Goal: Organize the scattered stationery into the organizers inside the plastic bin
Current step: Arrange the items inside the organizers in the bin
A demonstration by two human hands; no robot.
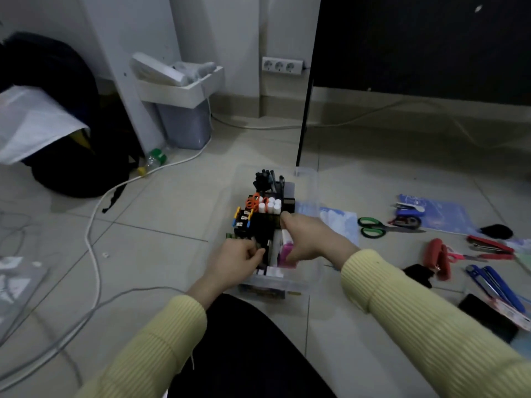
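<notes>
Scissors (373,226) and staplers (490,246) are strewn on the floor (161,225) beside the clear bin (309,179). Black organizers (260,225) are gripped by both hands (241,258) (309,239), fingers curled.

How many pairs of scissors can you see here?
3: green-handled scissors on the floor right of the bin, pink-handled scissors further right by the staplers, and orange-handled scissors standing inside the bin. More may be hidden.

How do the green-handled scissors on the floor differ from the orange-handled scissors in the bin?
The green-handled scissors lie flat on the floor tiles to the right of the plastic bin; the orange-handled scissors stand handles-up in an organizer inside it. The green pair shows its blades; the orange pair's are hidden. The green pair looks larger. Both are shut.
</notes>
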